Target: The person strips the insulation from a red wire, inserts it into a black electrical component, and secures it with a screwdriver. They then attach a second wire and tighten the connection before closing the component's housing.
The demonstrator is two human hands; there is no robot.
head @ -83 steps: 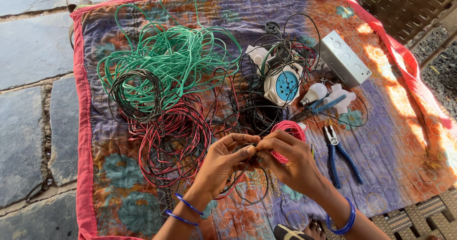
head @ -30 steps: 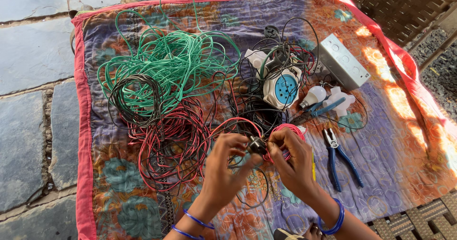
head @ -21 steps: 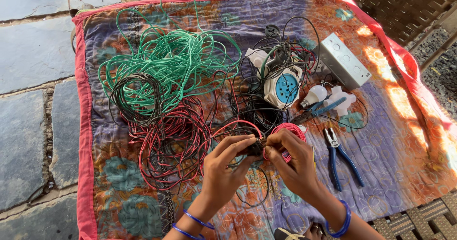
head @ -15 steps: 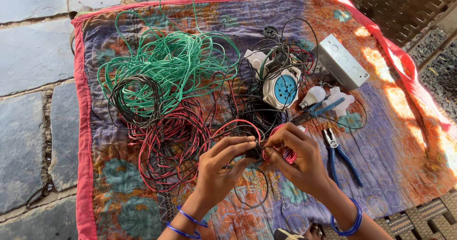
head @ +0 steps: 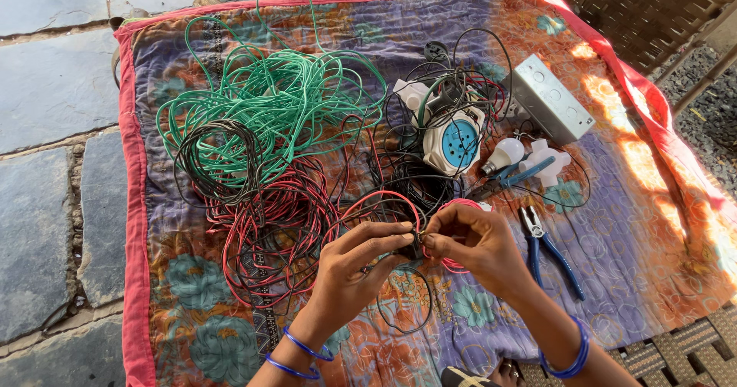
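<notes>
Two hands meet over one small dark fitting [head: 415, 243], pinched between the fingertips of the left hand [head: 361, 260] and the right hand [head: 472, 243]. Both hands are closed on it from opposite sides, thumbs and forefingers tight, other fingers curled. What exactly the fitting is stays hidden by the fingers.

Thin black insulated wire [head: 407, 310] hangs from the pinch in a loop just below it, and thin red insulated wire [head: 376, 200] arcs just above. Such wire looks light and limp, springy in its coils and likely slippery along the sheath, so a hold right at the end, close to the fitting, seems surest; the fitting itself looks hard and easy to drop.

Behind the right hand's fingers lies a small pink-red wire coil [head: 458, 264]. Left of the pinch spreads a tangle of red and black wire [head: 272, 233], beyond it a heap of green wire [head: 276, 107]. Right of the pinch lie blue-handled pliers [head: 549, 249]; farther off, a round blue-and-white socket [head: 458, 137], a white bulb [head: 507, 155] and a grey metal box [head: 551, 107]. All rest on a patterned purple-orange cloth [head: 652, 226].
</notes>
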